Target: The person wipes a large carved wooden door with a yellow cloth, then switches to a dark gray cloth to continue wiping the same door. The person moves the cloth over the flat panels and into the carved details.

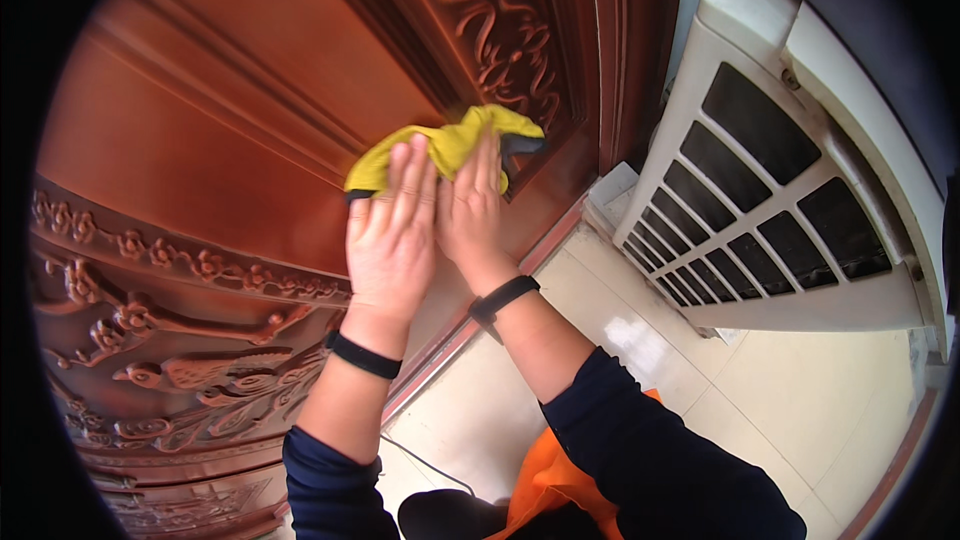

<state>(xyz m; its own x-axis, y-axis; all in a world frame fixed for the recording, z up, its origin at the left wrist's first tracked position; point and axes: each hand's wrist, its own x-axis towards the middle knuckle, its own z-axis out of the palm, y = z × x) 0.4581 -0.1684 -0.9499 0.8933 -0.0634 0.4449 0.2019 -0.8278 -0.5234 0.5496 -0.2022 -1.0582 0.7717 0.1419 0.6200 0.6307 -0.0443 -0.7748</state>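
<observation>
A yellow cloth (452,144) with a dark grey underside lies bunched against a reddish-brown carved wooden door (277,97). My left hand (394,244) presses its left part to the panel, fingers long and close together. Beside it, my right hand (471,214) bears on the right part of the cloth, its fingertips blurred. The hands almost touch, and the cloth covers the lower end of a panel with carved scrollwork (517,52). Both wrists wear black bands.
A white slatted appliance housing (765,232), like an air conditioner's outdoor unit, stands at right near the door frame (630,52). Carved flowers and a bird (187,375) stand out on the door at lower left. Below are cream floor tiles (667,382) and a thin dark cable (427,463).
</observation>
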